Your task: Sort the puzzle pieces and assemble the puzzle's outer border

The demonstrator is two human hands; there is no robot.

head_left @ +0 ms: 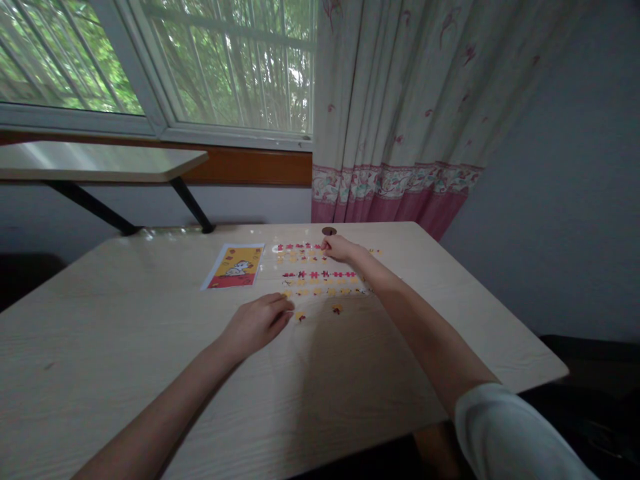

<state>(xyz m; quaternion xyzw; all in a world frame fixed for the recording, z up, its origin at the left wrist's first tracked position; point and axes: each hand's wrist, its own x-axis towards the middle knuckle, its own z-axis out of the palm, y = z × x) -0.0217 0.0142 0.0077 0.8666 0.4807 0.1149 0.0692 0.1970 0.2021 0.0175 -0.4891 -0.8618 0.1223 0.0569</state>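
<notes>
Small jigsaw puzzle pieces [314, 275], red, yellow and white, lie in several rows on the table. Over the far rows is my right hand [340, 247], its fingertips pinched together; whatever they hold is too small to make out. My left hand [261, 320] rests on the table at the near left of the rows, fingers loosely bent and the thumb apart, with no piece visible in it. Close to its fingertips lies a yellow piece with a dark red mark [301, 317]. A similar loose piece [337, 309] lies farther right. Left of the rows is a picture sheet [235, 267] showing a white animal on yellow and red.
The pale wooden table [150, 347] has a round dark cable hole [329, 231] near its back edge. A raised shelf [100, 160] on black legs stands at the back left. Behind are a window [235, 60] and a floral curtain [390, 100].
</notes>
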